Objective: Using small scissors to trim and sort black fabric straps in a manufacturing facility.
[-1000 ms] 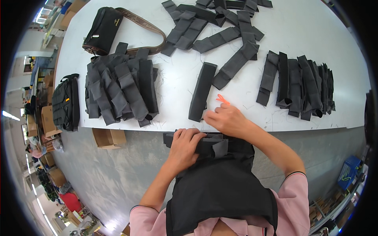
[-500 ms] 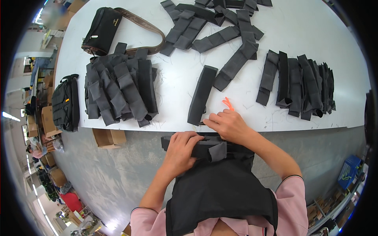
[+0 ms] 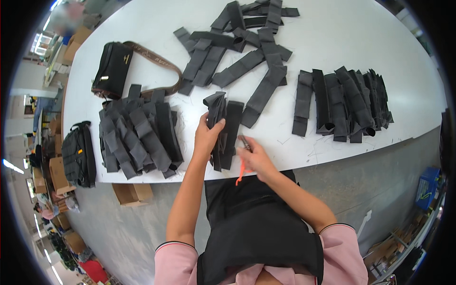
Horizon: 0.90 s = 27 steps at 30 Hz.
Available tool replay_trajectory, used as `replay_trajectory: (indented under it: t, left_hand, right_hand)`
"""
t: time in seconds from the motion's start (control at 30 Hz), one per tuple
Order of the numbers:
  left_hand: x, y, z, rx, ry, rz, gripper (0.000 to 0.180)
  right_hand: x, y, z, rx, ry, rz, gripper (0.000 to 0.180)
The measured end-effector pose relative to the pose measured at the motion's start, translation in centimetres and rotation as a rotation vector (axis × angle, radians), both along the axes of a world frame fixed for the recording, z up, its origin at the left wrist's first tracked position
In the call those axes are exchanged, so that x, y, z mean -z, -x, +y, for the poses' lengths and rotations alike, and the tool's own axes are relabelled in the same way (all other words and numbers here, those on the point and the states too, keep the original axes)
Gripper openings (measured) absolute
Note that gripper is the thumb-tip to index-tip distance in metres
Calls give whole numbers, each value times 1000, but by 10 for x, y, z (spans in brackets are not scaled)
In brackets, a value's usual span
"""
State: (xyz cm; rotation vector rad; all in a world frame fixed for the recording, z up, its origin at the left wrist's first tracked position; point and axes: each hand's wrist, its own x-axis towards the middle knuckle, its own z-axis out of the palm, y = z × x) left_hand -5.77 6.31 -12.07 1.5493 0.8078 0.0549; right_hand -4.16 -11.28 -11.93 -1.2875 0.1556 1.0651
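My left hand (image 3: 209, 135) is closed around a bundled dark grey fabric strip (image 3: 217, 107) over the table's front part, with the thumb pressed along its side. Right beside that piece lies another dark fabric strip (image 3: 232, 135) on the white tabletop. My right hand (image 3: 258, 158) grips small dark metal thread snips (image 3: 244, 142), their tip pointing up toward the lying strip. An orange cord (image 3: 241, 172) dangles from this hand. The hand is slightly blurred, and the snips' handles are hidden in the fingers.
Grey strips form a pile on the left (image 3: 137, 137), a row on the right (image 3: 337, 104) and a scattered heap (image 3: 237, 42) at the back. A black shoulder bag (image 3: 112, 69) lies back left. A black backpack (image 3: 78, 154) and a cardboard box (image 3: 133, 194) stand beyond the table's edge.
My left hand has carried the fabric strip from my lap up onto the table, beside the lying strip. My right hand has drawn nearer to me and left, still holding the snips. The view has shifted.
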Motion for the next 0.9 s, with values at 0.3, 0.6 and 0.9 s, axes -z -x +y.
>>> replay_trajectory:
  t: [0.3,0.6,0.9]
  left_hand:
    - [-16,77,-49,-93,550,22,39]
    - [-33,89,-50,-323,390,-13,40]
    - [-50,89,-58,-301,451,-20,36]
  right_hand:
    - [-18,41,-28,-245,-26,-648,34]
    - [-41,-26,-11,-291,388,-1554,21]
    - [-11,-30,21,-492,367,-1761,17]
